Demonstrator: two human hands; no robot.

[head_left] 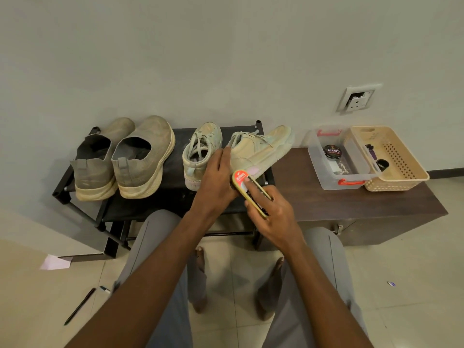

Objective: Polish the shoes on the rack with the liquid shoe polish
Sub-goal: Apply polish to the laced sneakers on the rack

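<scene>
A black rack [175, 194] stood against the wall, with two grey slip-ons [120, 156] on its left half, heels toward the camera. Right of them sat a pale laced sneaker [200, 156], upright on the rack. The left hand [216, 182] gripped the heel of its mate [261, 146], fingers curled round it, holding that shoe tilted with its toe over the brown worktop [326, 204]. The right hand [273, 217] grasped a brush [251, 192] with a red-and-white label, forefinger laid along its back, its end touching the shoe's sole edge. Farther right, on the worktop, a clear box [336, 182] held a round polish tin [332, 151]; a beige basket [399, 182] stood touching it.
</scene>
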